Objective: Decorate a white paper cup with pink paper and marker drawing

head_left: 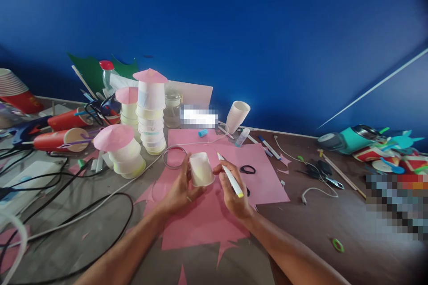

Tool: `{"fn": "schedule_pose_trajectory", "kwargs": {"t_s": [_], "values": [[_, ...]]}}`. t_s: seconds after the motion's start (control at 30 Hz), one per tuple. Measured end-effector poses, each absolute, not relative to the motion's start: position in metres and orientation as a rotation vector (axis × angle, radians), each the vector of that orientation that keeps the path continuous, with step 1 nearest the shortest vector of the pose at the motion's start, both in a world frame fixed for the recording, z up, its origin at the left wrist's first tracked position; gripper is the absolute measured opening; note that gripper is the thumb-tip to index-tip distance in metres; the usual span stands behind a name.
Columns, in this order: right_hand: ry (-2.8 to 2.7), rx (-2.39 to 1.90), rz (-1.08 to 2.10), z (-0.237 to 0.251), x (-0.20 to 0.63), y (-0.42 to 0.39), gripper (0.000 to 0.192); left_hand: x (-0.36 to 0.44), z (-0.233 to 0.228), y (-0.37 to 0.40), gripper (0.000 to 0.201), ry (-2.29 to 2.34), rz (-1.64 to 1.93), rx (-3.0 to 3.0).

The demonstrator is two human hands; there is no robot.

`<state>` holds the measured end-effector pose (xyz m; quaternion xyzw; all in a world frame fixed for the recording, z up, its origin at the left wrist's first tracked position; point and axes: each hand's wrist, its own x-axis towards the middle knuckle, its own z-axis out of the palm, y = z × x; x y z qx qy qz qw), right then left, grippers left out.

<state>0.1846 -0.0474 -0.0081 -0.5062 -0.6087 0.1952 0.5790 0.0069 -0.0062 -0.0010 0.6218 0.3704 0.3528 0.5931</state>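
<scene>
The left hand (179,189) is gripping a small white paper cup (201,169), fingers wrapped around its left side, holding it tilted above the large pink paper sheet (200,218) that is lying on the brown table (334,218). The right hand (234,193) is closed around a white marker pen with a yellow-green end (230,175), its pointed tip aiming up and away, just right of the cup. The thumb of the right hand is touching the cup's right side. Both hands are working close together at the near centre of the table.

Far left of the hands, stacks of white paper cups topped with pink paper cones (151,111) are standing beside a clear glass jar (173,109). A thin wire ring (174,156) is lying just left of the cup. A black ring (248,169) is resting on the sheet to the right. Black cables (67,196) are trailing across the near left. A further stack of white cups (236,116) is leaning at the far edge.
</scene>
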Motion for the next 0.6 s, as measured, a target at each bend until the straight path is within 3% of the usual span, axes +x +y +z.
{"fn": "schedule_pose_trajectory", "kwargs": {"t_s": [0.6], "values": [[-1.714, -0.959, 0.268, 0.015, 0.189, -0.054, 0.021, 0.004, -0.006, -0.007, 0.107, 0.879, 0.831, 1.501]]}}
